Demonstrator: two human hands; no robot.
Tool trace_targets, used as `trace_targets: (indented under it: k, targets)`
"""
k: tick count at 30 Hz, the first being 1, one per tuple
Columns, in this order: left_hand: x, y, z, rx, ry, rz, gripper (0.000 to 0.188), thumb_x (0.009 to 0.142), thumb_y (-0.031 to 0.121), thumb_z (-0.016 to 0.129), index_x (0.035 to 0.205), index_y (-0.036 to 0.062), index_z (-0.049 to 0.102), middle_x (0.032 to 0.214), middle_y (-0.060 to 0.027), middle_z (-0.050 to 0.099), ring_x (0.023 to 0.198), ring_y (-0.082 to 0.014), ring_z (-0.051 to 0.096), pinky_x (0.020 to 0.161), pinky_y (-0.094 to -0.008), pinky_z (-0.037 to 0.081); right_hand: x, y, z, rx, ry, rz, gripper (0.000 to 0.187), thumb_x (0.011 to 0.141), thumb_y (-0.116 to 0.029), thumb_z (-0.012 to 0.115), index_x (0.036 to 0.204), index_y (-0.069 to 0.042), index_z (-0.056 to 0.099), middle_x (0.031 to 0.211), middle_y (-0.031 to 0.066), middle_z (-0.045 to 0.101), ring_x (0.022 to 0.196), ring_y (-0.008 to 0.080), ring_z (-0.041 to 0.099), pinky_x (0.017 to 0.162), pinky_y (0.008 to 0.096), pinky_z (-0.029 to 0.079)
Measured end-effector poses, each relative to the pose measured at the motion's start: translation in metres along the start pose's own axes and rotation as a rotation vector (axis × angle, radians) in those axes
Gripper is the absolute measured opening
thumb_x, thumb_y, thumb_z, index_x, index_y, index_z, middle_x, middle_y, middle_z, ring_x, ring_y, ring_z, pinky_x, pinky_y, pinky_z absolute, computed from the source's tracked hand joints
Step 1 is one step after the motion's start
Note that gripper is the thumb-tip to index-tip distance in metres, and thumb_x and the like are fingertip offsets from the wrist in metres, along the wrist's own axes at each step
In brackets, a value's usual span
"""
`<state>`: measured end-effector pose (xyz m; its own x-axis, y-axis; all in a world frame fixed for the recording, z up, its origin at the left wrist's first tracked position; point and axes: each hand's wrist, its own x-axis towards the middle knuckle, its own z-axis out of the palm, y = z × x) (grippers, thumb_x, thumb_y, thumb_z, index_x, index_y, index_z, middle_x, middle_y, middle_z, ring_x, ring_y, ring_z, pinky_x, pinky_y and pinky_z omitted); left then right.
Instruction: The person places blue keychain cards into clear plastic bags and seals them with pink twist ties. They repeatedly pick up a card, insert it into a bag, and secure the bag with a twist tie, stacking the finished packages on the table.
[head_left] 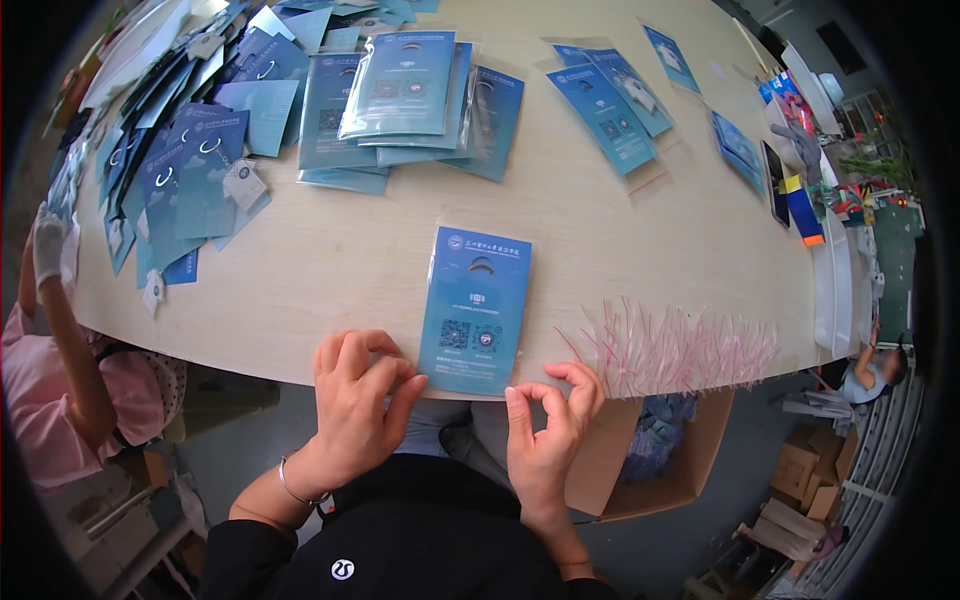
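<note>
A blue printed card [476, 290] in a clear plastic sleeve lies upright before me at the table's near edge. My left hand [358, 400] has its fingers curled, with thumb and forefinger pinched at the sleeve's lower left corner. At the lower right corner, the thumb and forefinger of my right hand [550, 430] close on the sleeve's edge. A fringe of clear plastic strips with pink edges [680, 350] lies to the right of my right hand.
Stacked sleeved cards [400, 85] sit at the back; a heap of cards with key rings [205, 165] is at left. More sleeved cards [605, 110] lie far right, near a phone [775, 185]. Another person's gloved hand [48, 243] is at the left edge. An open carton [665, 470] stands below.
</note>
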<state>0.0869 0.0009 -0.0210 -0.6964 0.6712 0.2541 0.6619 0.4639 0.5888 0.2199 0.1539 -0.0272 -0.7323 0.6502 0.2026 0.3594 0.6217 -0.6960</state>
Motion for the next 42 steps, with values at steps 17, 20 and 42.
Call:
trace_targets:
  k: [17,20,42]
  targets:
    - [0.002,0.004,0.003,-0.010,0.060,-0.030,0.013,0.075,0.005,0.075,0.077,0.0055,0.063,0.097,-0.0112,0.057,0.091,-0.0287,0.049,0.082,-0.0396,0.038,0.003,-0.001,0.003,-0.028,0.048,0.006,0.019,0.085,-0.013,0.075,0.079,-0.002,0.061,0.109,0.0131,0.053,0.114,0.0338,0.048,0.100,0.0462,0.036]
    - [0.001,0.003,0.004,-0.007,0.059,-0.042,0.013,0.075,0.008,0.076,0.077,0.0075,0.064,0.098,-0.0090,0.056,0.092,-0.0272,0.051,0.082,-0.0393,0.036,0.003,-0.001,0.004,-0.038,0.050,0.003,0.019,0.084,-0.013,0.075,0.079,-0.002,0.060,0.109,0.0135,0.052,0.114,0.0341,0.047,0.099,0.0468,0.036]
    - [0.002,0.015,0.022,0.196,-0.316,0.491,0.056,0.088,0.011,0.058,0.141,-0.0013,0.051,0.151,-0.0184,0.046,0.143,-0.0318,0.042,0.116,-0.0455,0.035,-0.002,0.004,0.019,-0.113,0.114,-0.112,0.010,0.089,-0.006,0.062,0.096,-0.005,0.056,0.113,0.0142,0.052,0.116,0.0372,0.048,0.100,0.0509,0.033]
